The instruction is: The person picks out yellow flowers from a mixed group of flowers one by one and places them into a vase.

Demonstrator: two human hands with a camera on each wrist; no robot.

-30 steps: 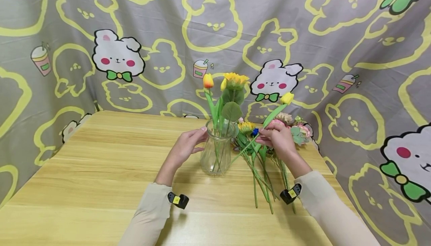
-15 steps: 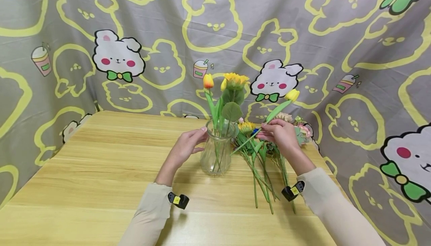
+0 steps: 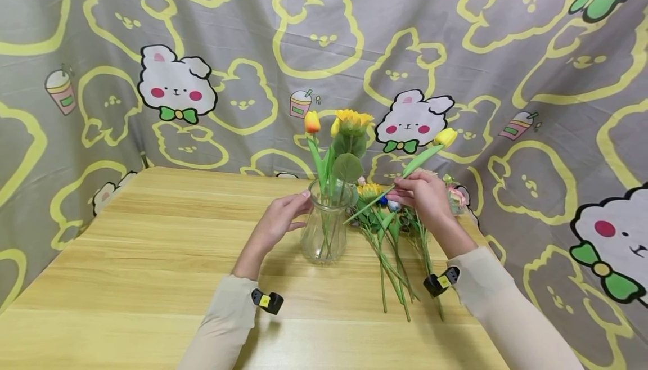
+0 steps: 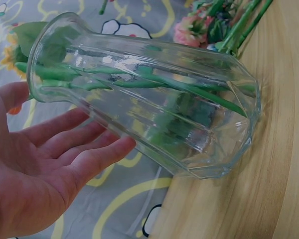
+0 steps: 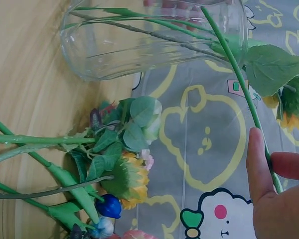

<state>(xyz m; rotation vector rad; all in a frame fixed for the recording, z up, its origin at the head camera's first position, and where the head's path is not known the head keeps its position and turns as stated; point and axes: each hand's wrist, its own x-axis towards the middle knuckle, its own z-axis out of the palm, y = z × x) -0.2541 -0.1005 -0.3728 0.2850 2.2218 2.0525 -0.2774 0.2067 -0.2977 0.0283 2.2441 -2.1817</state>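
Note:
A clear glass vase [image 3: 324,235] stands upright on the wooden table, holding an orange-and-yellow tulip [image 3: 312,122], a sunflower [image 3: 353,122] and another yellow bloom. Beside it, my left hand [image 3: 277,221] touches the rim with the thumb, its fingers extended along the glass in the left wrist view. My right hand [image 3: 429,198] pinches the stem of a yellow tulip [image 3: 445,137] between thumb and fingers. That stem [image 5: 239,79] slants down toward the vase, its bloom up to the right. In the right wrist view its lower end overlaps the vase's outline.
Several more flowers lie on the table right of the vase, among them a sunflower [image 3: 370,191], a blue bud [image 5: 108,206] and pink blooms [image 3: 458,195]. Their stems [image 3: 400,280] point toward the table's front. A patterned curtain [image 3: 243,32] hangs behind the table [image 3: 152,257].
My right hand has shifted slightly right and up with the yellow tulip, which now leans further right. The left hand and the vase have stayed in place.

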